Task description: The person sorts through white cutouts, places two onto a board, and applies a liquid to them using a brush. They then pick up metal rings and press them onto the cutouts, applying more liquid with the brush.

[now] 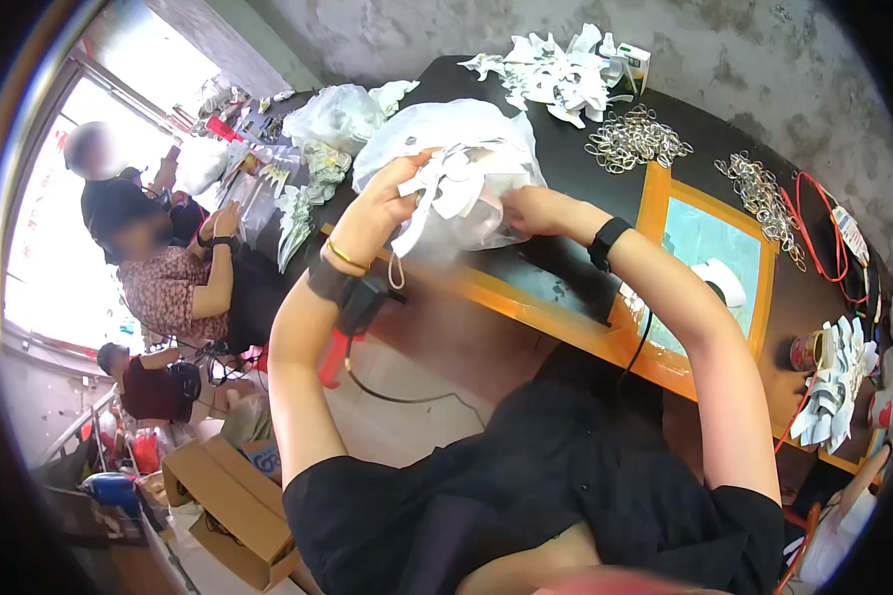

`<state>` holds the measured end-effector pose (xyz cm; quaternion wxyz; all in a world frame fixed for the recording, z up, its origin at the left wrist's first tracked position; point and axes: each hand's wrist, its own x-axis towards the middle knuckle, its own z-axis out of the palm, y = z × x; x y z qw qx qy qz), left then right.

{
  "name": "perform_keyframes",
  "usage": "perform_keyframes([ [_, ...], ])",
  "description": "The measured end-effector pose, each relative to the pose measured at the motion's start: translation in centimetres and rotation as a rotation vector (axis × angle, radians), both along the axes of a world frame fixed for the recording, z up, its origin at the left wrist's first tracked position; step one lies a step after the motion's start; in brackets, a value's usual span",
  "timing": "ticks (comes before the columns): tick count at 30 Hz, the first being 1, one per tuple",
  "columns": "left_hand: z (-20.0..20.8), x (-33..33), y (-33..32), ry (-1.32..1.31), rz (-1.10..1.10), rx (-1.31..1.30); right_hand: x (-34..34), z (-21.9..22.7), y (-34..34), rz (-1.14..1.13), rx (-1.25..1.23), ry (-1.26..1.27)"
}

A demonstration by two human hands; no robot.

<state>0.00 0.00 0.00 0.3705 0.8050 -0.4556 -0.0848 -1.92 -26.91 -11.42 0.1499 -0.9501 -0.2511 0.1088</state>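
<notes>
Over the table's near edge, my left hand (399, 198) is closed around a bunch of white cut-out pieces (456, 188), flat and irregular in shape. A thin pale loop (397, 270) dangles below that hand. Behind and under the bunch spreads a clear plastic bag (397, 137), puffed up on the dark table. At the bag's right side, my right hand (544, 211) has its fingers curled in and seems to grip the plastic; its fingertips are partly hidden.
A heap of white pieces (558, 77) lies at the back beside metal rings (637, 137) and more rings (761, 198). An orange-taped panel (655, 213) is set at right, with a white piece (721, 282) on it. Several people work at left near a cardboard box (230, 506).
</notes>
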Motion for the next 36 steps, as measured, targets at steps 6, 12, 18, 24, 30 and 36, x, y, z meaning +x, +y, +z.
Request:
perform_keyframes([
  [6,-0.9,-6.1,-1.0,0.103,0.013,-0.07,-2.7,0.2,-0.4,-0.119,1.071,-0.073],
  [12,-3.5,-5.8,-1.4,1.382,-0.043,-0.79,-7.2,3.8,-3.0,-0.294,0.973,-0.193],
  [18,-5.1,-3.3,-2.1,1.73,-0.114,-0.998,-7.1,9.2,-2.0,-0.154,1.113,-0.227],
  [24,-0.8,-3.5,-5.8,1.676,-0.195,-0.849,-9.1,13.2,-5.2,-0.095,1.041,-0.225],
  [30,-0.4,1.2,-10.0,1.425,-0.218,-0.22,-8.2,8.9,-9.4,-0.424,1.053,0.166],
  [36,-0.9,1.1,-7.6,0.334,0.401,0.025,-4.9,-0.6,-11.5,-0.749,0.758,0.292],
])
